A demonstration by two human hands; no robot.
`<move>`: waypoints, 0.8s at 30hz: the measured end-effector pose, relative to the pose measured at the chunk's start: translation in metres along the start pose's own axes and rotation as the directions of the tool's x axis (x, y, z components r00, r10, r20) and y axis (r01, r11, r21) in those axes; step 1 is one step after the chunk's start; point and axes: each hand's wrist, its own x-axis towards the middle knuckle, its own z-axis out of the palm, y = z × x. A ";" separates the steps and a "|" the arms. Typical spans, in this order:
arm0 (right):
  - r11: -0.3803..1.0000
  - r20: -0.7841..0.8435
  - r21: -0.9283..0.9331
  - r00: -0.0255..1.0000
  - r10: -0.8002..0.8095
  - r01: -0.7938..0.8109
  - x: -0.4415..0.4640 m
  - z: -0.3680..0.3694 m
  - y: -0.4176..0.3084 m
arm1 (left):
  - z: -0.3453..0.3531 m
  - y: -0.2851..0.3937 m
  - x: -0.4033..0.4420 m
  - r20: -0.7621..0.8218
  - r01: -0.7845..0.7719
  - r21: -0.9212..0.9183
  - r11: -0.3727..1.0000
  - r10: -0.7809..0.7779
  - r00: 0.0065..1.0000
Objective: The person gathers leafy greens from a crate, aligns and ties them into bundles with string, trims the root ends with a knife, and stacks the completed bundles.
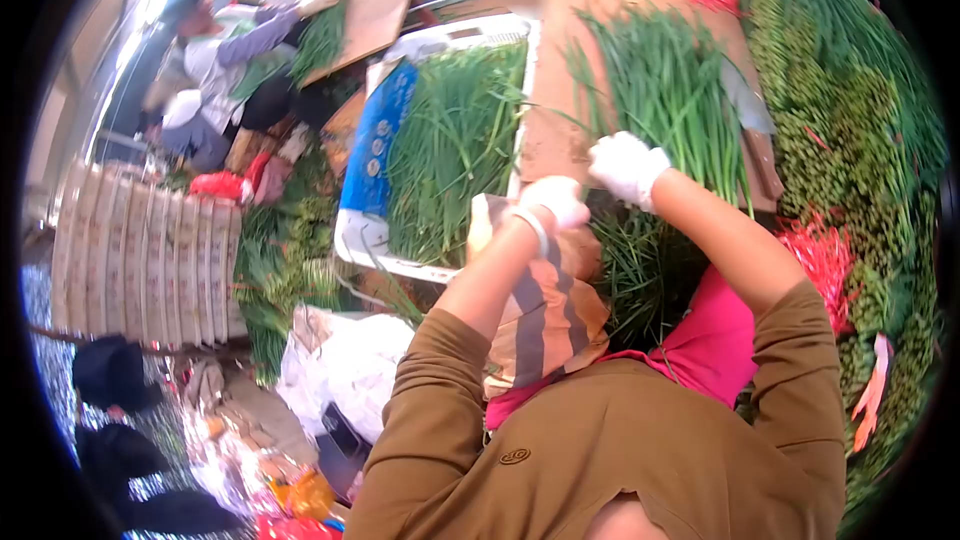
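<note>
My left hand (558, 202), in a pale glove, is closed over the near edge of the cardboard-covered board (556, 70). Just to its right, my white-gloved right hand (628, 168) is also closed, at the lower end of a pile of long green chives (670, 90). A thin green blade runs near both hands, but I cannot make out what the fingers hold. A broad-bladed knife (748, 100) lies along the right side of the pile. Left of the board, a white plastic crate (345, 240) holds more chives (455, 130).
Loose green trimmings (650, 275) lie below my hands. Red plastic strands (820, 260) hang at right beside heaped green stalks (840, 130). A ribbed pale basket (150, 255) and a white bag (335, 365) are at left. Another person (215, 65) holds greens by a tilted board (375, 10).
</note>
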 end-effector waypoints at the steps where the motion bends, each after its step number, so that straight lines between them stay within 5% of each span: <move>1: 0.992 0.083 -0.109 0.994 0.068 -0.059 0.001 -0.014 0.005 | 0.006 0.018 -0.017 0.080 -0.064 0.108 0.992 0.056 0.995; 3: 0.977 0.093 -0.152 0.982 0.167 -0.151 -0.002 -0.017 0.020 | 0.022 0.058 -0.058 0.288 -0.253 0.233 0.939 0.182 0.940; 5: 0.967 -0.066 -0.173 0.982 0.177 -0.186 0.002 0.014 0.042 | 0.042 0.093 -0.099 0.501 -0.525 0.183 0.831 0.380 0.777; 7: 0.927 0.020 -0.296 0.969 0.245 -0.229 0.003 -0.010 0.031 | 0.080 0.097 -0.109 0.459 -0.583 0.004 0.813 0.516 0.723; 11: 0.969 -0.253 -0.106 0.948 0.192 -0.225 0.020 -0.029 0.003 | 0.004 0.041 -0.123 0.047 -0.428 -0.137 0.893 0.438 0.898; 12: 0.950 -0.108 -0.024 0.945 0.308 -0.313 0.024 -0.060 -0.024 | 0.005 0.010 -0.111 -0.085 -0.362 -0.148 0.920 0.353 0.932; 13: 0.971 -0.351 0.211 0.918 0.183 -0.113 0.032 -0.020 -0.015 | -0.004 -0.025 -0.106 -0.173 -0.244 -0.183 0.952 0.213 0.961; 16: 0.951 -0.428 0.302 0.881 0.201 -0.070 0.047 0.006 -0.045 | -0.010 -0.137 -0.081 -0.437 -0.034 -0.439 0.898 -0.181 0.881; 18: 0.917 -0.286 0.350 0.911 0.298 -0.190 0.053 0.021 -0.059 | 0.006 -0.209 -0.062 -0.394 0.246 -0.461 0.853 -0.445 0.804; 20: 0.925 -0.311 0.308 0.895 0.319 -0.222 0.053 0.049 -0.060 | 0.007 -0.247 -0.058 -0.231 0.464 -0.431 0.774 -0.592 0.772; 24: 0.951 -0.309 0.198 0.906 0.289 -0.236 0.053 0.054 -0.064 | 0.032 -0.271 -0.030 -0.145 0.635 -0.416 0.651 -0.737 0.660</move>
